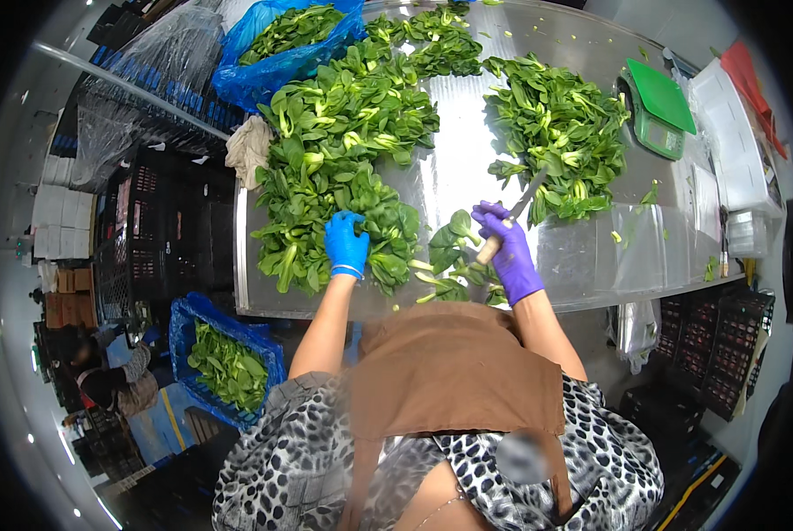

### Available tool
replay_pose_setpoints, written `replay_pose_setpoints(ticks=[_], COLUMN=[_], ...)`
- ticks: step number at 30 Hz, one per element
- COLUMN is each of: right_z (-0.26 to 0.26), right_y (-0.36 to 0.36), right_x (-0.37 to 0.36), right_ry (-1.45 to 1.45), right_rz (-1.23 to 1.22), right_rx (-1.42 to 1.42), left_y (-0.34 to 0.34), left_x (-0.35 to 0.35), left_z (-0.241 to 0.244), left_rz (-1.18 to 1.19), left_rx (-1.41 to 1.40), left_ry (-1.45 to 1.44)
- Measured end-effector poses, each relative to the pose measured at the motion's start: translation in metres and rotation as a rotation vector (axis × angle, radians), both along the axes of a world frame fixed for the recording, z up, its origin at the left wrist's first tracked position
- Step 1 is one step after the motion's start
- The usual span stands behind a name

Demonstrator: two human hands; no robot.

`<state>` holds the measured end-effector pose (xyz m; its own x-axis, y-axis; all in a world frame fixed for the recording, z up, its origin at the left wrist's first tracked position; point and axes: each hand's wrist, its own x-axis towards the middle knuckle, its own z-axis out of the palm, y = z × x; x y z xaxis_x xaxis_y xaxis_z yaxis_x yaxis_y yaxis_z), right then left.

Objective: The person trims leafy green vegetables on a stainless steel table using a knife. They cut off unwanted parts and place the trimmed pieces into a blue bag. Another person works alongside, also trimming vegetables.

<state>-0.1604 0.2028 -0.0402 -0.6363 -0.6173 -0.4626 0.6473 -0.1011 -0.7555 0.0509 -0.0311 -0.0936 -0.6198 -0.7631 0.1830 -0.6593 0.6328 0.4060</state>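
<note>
My left hand (347,244), in a blue glove, lies on the near part of a large heap of leafy bok choy (343,179). Its fingers curl down among the leaves, so whether they grip any is hidden. In a purple glove, my right hand (508,249) holds a knife (528,196) by its light wooden handle. The blade points up and to the right, its tip near a second bok choy heap (562,139). Between my hands, close to the table's near edge, lie several loose bok choy pieces (451,249).
A metal table (459,143) carries the greens. Blue-lined containers of greens stand at the far left (227,73) and below the table's left side (273,345). A green scale (662,113), a clear plastic sheet (635,249) and a white box (728,133) are right. A cloth (249,149) hangs left.
</note>
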Motion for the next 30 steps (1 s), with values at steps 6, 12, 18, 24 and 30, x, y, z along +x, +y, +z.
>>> replay_pose_setpoints(ticks=[6, 12, 18, 24, 30], right_z=[-0.003, 0.006, 0.03, 0.035, 0.037], right_y=[-0.008, -0.016, -0.029, -0.024, -0.025], right_x=[0.039, 0.044, 0.049, 0.05, 0.053], right_ry=[0.074, -0.054, -0.294, -0.308, -0.213], right_rz=[0.278, 0.412, 0.504, 0.505, 0.326], right_rx=[-0.015, -0.065, -0.152, -0.32, -0.246], left_y=[-0.015, 0.022, 0.046, 0.066, 0.087], left_x=[0.008, -0.003, -0.018, -0.031, -0.028], left_z=[0.017, 0.071, 0.101, 0.122, 0.116], left_rz=[0.155, 0.086, 0.01, 0.022, -0.062], left_rx=[0.893, 1.45, 1.267, 1.126, 0.665], left_ry=[0.678, 1.054, 0.657, 0.784, 0.766])
